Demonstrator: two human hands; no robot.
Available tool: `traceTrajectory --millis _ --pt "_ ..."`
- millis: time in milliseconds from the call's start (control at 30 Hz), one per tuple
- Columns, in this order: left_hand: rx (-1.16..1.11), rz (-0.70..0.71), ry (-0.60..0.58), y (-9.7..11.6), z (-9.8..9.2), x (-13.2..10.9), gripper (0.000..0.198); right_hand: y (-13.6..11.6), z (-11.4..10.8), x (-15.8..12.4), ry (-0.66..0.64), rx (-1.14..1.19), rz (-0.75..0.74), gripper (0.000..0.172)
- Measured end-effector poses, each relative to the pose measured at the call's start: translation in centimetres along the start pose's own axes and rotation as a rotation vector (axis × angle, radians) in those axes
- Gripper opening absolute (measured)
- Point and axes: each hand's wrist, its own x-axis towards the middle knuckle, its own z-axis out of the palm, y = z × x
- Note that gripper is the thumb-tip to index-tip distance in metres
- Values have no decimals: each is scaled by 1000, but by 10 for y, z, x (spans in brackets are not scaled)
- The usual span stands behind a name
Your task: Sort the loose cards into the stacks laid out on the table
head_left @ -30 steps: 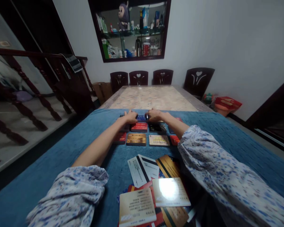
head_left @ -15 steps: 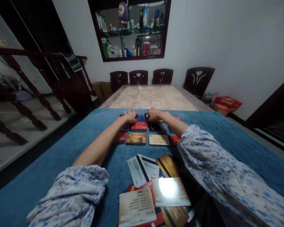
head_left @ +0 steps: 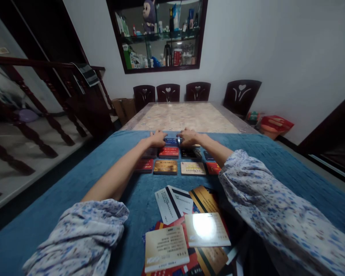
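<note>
At the far end of the rows of cards lies a blue card stack [head_left: 171,142]. My left hand [head_left: 158,138] is at its left end, fingers curled against it. My right hand [head_left: 187,137] bends around its right end, so the stack is between both hands. Closer to me are a red card stack [head_left: 168,152] and a black VIP card stack [head_left: 191,153]. The nearest row has a gold card stack [head_left: 165,167], a cream card stack [head_left: 193,168] and red stacks at either side. My hands and forearms partly hide the outer stacks.
Loose cards overlap in a pile nearest me, including a white card [head_left: 168,205] and a shiny gold card [head_left: 172,248]. A blue cloth [head_left: 103,218] covers the near table. Beyond are the patterned tabletop [head_left: 178,117] and several dark chairs [head_left: 198,92].
Both hands stay at the blue card stack, with only small shifts of the fingers. My forearms have moved slightly outward. The view has tilted a little.
</note>
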Motion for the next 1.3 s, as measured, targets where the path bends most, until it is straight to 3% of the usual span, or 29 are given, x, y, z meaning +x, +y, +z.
traceTrajectory --millis 167,433,700,1300 --pt "-14 51 170 3 -3 -11 52 3 -3 -11 77 5 -27 63" --pt "-34 162 388 18 -6 -49 26 -6 -14 -45 216 -9 -75 42" --pt "-56 133 382 46 -3 -94 20 -23 -17 -88 284 -9 -137 20" --pt "-136 229 465 72 25 -172 21 -47 7 -171 433 -9 -255 21"
